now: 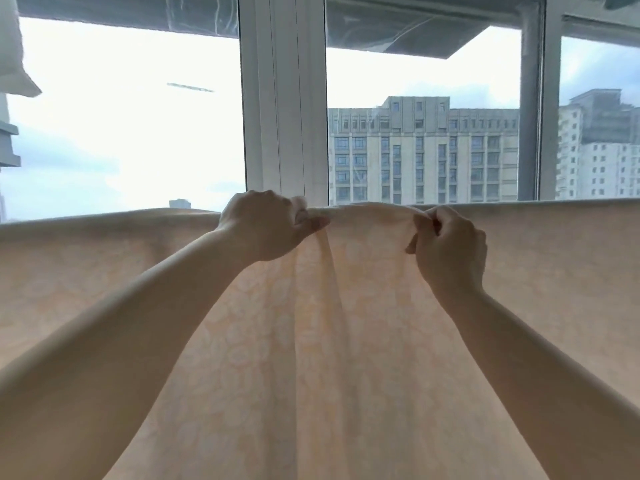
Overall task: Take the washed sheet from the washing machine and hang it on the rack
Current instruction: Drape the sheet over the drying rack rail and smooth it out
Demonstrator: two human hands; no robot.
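Already the pale peach, faintly patterned cotton sheet (346, 341) hangs draped over a rail hidden under its top fold, in front of the white-framed window (284, 98). The left hand (266, 226) and right hand (446, 247) each pinch a bunched ridge of that fold. Pulling unevenly could likely drag the damp cloth off one side, or leave creases gathered between the hands.

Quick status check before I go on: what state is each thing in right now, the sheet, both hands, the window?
sheet: draped over a hidden support, hanging down, bunched into folds between the hands, top edge flat on either side.
left hand: closed on the sheet's top edge, fingers pinching fabric.
right hand: closed on the top edge, gripping bunched fabric.
window: looks shut, daylight outside.
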